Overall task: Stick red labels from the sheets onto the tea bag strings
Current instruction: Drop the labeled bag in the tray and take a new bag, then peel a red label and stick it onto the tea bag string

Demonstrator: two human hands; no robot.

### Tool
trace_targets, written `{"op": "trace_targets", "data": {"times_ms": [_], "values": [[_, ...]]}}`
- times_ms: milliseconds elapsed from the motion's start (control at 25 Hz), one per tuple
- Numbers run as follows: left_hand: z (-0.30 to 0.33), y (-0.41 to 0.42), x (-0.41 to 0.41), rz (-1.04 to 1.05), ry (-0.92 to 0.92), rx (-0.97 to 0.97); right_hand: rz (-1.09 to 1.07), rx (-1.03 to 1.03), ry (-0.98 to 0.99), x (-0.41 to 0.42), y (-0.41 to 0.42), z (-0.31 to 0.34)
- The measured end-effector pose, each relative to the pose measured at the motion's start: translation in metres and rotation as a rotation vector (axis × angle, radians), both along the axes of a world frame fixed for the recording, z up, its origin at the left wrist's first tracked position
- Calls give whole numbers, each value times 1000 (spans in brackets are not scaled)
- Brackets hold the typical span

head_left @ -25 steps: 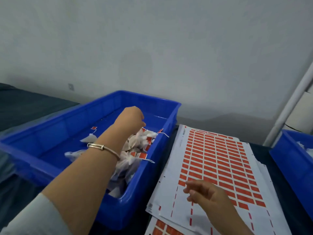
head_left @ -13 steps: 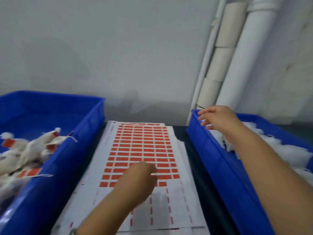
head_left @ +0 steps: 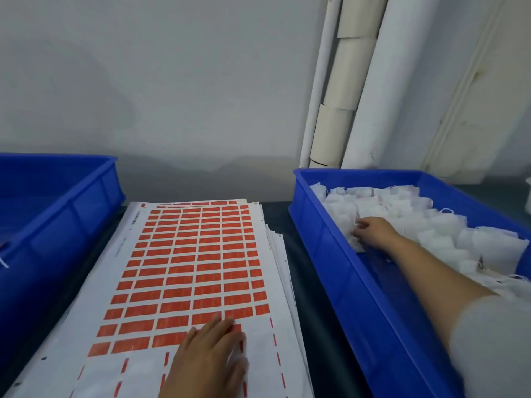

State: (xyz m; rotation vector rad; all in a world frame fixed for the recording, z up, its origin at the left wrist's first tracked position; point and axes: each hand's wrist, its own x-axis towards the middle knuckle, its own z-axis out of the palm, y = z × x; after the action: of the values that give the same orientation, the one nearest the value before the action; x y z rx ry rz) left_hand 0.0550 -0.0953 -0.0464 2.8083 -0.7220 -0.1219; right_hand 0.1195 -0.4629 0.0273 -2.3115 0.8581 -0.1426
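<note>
Since half a second ago the right hand (head_left: 370, 232) has dropped from above the rim into the right-hand blue crate (head_left: 330, 254), fingers curled onto the near-left tea bags (head_left: 402, 214); whether it actually pinches one cannot be told. Left hand (head_left: 212, 357) lies flat, fingers straight, on the label sheet (head_left: 186, 268), fingertips at the nearest red labels (head_left: 184, 305), whose rows run across the sheet; tea bag strings are too fine to make out.

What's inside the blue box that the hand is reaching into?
The blue box on the right is full of white tea bags with thin strings. The right hand is touching one. The bags and arm hide most of the box's bottom.
</note>
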Motion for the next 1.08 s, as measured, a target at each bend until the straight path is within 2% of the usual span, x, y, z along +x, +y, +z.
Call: {"op": "trace_targets", "data": {"times_ms": [80, 240, 400, 480, 600, 760, 840, 960, 1080], "values": [[0, 0, 1, -11, -7, 21, -25, 10, -16, 16, 7, -8], [3, -1, 0, -9, -20, 20, -66, -202, -42, 25, 5, -17], [6, 0, -4, -15, 3, 15, -155, -312, -113, 9, 2, -10], [8, -1, -6, -3, 9, -7, -163, -300, -211, -1, 9, 9], [12, -1, -12, 36, -12, -66, -135, -147, -445, -17, 36, 55], [37, 2, -23, 165, 41, -407, 87, -40, -646, -44, 101, 121], [59, 9, -23, 206, 43, -616, 223, 34, -674, -59, 143, 140], [97, 32, -18, 221, 140, -927, 422, 185, -568, -77, 211, 135], [119, 64, -15, 200, 163, -1066, 569, 232, -337, -85, 271, 107]]}}
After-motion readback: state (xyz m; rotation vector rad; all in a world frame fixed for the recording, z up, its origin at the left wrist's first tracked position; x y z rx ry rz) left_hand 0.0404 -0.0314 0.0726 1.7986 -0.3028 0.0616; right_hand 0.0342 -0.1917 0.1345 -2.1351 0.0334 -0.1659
